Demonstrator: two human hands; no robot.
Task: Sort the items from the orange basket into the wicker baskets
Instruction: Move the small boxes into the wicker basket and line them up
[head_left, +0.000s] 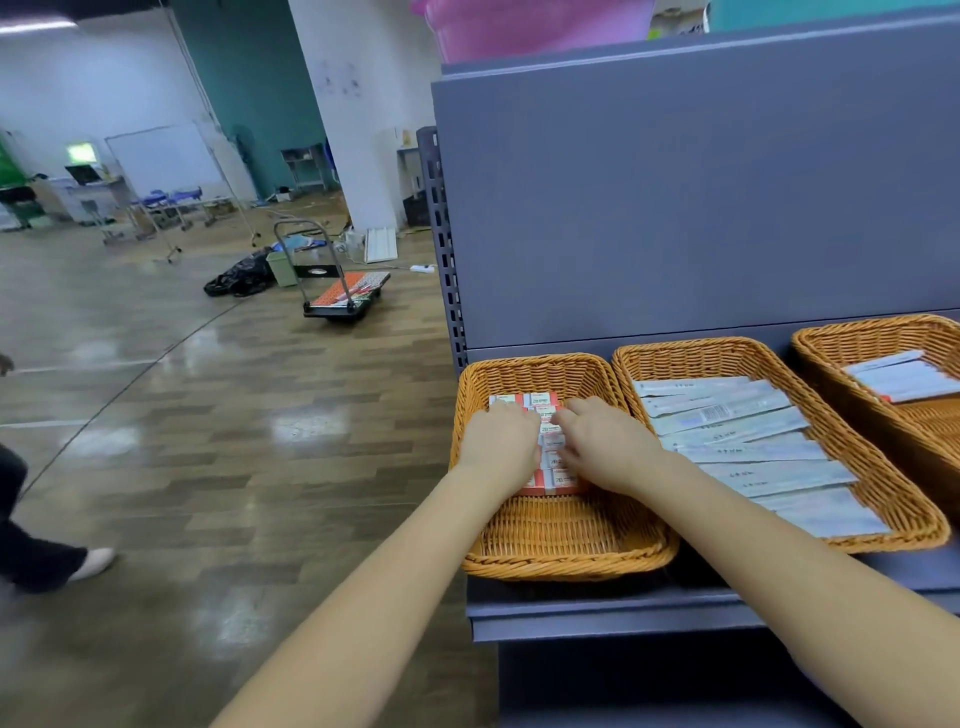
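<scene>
- Left basket (566, 545), woven wicker, rectangular, sits on a grey shelf (597, 613).
- Small orange-white boxes (558, 480) are lined up inside at its 12 o'clock end.
- Left hand (501, 439) and right hand (605, 447) lie on the boxes; can't tell whether they're gripping.
- Flat pale packets (753, 447) fill the basket at 3 o'clock.

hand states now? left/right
Left hand: open, resting on the small boxes in the left wicker basket.
Right hand: open, touching the same boxes.

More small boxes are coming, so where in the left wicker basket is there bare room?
Bare weave lies along the left wicker basket's near rim. Its far half is crowded: small boxes, left hand, right hand.
</scene>
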